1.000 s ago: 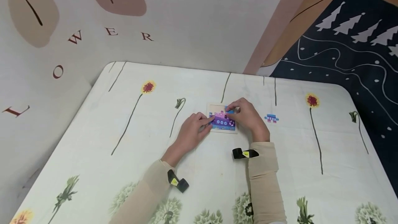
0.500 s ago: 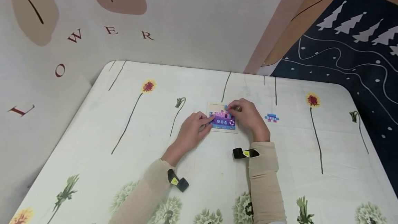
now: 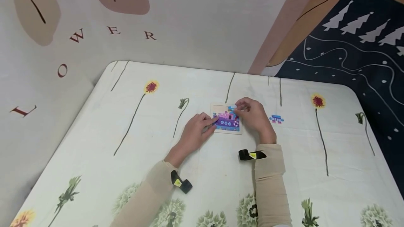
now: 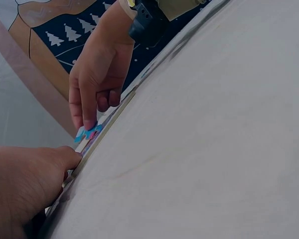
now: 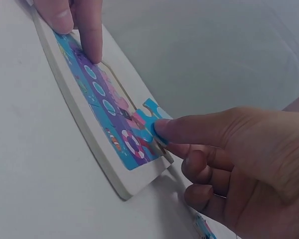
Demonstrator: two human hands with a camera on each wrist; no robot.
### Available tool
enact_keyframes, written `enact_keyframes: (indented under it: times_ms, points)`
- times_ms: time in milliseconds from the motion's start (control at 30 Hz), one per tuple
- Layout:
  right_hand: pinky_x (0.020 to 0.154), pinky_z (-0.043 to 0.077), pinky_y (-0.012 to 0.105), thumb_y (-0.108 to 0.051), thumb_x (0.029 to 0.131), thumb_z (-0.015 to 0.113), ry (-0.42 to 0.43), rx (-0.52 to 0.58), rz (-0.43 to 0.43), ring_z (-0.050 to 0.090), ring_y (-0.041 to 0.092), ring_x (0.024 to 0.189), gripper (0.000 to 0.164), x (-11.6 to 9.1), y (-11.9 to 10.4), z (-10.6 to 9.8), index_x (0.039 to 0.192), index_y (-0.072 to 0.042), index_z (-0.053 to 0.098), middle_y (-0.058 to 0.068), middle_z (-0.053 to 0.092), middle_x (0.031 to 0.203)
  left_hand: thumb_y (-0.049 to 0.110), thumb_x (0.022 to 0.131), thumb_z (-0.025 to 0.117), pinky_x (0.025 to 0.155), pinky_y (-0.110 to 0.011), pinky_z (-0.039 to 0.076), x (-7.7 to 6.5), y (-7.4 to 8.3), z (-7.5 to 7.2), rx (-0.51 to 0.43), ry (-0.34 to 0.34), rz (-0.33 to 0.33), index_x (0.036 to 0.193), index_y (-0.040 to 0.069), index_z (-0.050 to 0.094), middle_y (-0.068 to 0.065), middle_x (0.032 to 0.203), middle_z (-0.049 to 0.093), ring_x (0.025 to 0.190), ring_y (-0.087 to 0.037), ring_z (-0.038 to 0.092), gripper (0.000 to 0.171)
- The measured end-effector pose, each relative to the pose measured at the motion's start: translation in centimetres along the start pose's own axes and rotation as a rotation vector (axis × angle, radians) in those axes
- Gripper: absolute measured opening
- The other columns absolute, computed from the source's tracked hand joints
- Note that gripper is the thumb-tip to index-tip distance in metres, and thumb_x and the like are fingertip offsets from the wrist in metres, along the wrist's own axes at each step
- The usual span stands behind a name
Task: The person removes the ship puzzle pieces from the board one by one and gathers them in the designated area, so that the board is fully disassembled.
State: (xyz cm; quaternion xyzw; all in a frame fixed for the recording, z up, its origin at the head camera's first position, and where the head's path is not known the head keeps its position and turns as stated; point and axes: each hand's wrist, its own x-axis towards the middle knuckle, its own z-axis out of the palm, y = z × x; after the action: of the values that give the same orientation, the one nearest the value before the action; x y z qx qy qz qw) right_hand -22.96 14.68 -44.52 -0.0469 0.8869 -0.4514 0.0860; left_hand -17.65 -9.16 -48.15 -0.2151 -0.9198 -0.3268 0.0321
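Note:
A small wooden jigsaw puzzle board (image 3: pixel 218 108) with a purple ship picture lies on the table; part of its upper tray shows bare wood. Between thumb and index finger, my right hand (image 3: pixel 254 116) pinches a light blue puzzle piece (image 5: pixel 149 113) over the board's upper right part. In the right wrist view this piece is tilted and overlaps the pieces near the red-and-white lifebuoy. My left hand (image 3: pixel 195 132) rests at the board's left side, its extended index finger pressing on the ship and its thumb at the lower left.
Another puzzle piece (image 3: pixel 276 119), blue and pink, lies on the table to the right of my right hand. A white flowered cloth (image 3: pixel 151 122) covers the table. The wall (image 3: pixel 202 23) stands along the far edge.
My right hand has lifted slightly and shifted right with the light blue piece, showing more of it and of the puzzle's right side. The left hand stays in place.

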Motion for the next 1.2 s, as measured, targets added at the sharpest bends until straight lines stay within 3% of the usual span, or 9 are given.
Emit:
enact_keyframes:
  times_ms: [400,700,833,967,1067,1200]
  points:
    - [0.083,0.044,0.037,-0.015,0.100,0.071,0.024,0.060,-0.031,0.056,0.026,0.093,0.020,-0.1,0.1,-0.3,0.115,-0.003,0.068,0.015,0.071,0.108,0.022,0.101,0.070,0.071,-0.029,0.039,-0.1,0.2,0.0,0.000,-0.006,-0.017,0.134,0.012,0.070,0.001,0.097,0.058,0.081,-0.016,0.045,0.035]
    - [0.079,0.046,0.032,-0.018,0.100,0.071,0.061,0.090,0.034,0.054,0.024,0.092,0.022,-0.5,0.2,-1.2,0.117,-0.005,0.068,0.013,0.071,0.112,0.021,0.100,0.071,0.071,-0.030,0.040,0.0,0.2,-0.1,0.009,0.004,-0.010,0.133,0.012,0.070,0.000,0.098,0.060,0.082,-0.016,0.047,0.035]
    - [0.071,0.048,0.027,-0.017,0.100,0.071,0.099,0.086,0.048,0.057,0.021,0.086,0.023,-1.3,1.0,-3.4,0.117,-0.003,0.068,0.012,0.071,0.109,0.022,0.101,0.070,0.072,-0.030,0.040,0.1,0.1,-0.1,0.013,-0.002,-0.023,0.134,0.012,0.070,0.000,0.099,0.059,0.082,-0.016,0.047,0.034]
    - [0.068,0.048,0.021,-0.020,0.098,0.072,0.161,0.100,0.079,0.060,0.009,0.081,0.031,-2.8,3.2,-7.4,0.120,0.002,0.067,-0.008,0.072,0.094,0.021,0.101,0.070,0.072,-0.031,0.040,0.1,-0.1,-0.1,0.007,0.003,-0.019,0.133,0.011,0.070,-0.001,0.099,0.060,0.082,-0.017,0.046,0.034]
    - [0.067,0.047,0.019,-0.025,0.098,0.073,0.199,0.086,0.150,0.058,0.004,0.077,0.037,-4.2,5.3,-10.6,0.122,0.002,0.065,-0.023,0.066,0.083,0.021,0.100,0.071,0.071,-0.031,0.040,0.1,-0.1,0.0,0.006,0.012,-0.002,0.133,0.010,0.071,-0.001,0.099,0.060,0.082,-0.017,0.047,0.034]
    - [0.068,0.045,0.023,-0.034,0.099,0.071,0.200,0.027,0.296,0.054,0.010,0.078,0.042,-5.9,7.7,-13.5,0.125,-0.003,0.064,-0.025,0.064,0.079,0.021,0.099,0.072,0.072,-0.031,0.042,0.1,0.0,0.1,0.003,0.017,0.007,0.133,0.011,0.071,-0.001,0.100,0.061,0.082,-0.018,0.049,0.035]
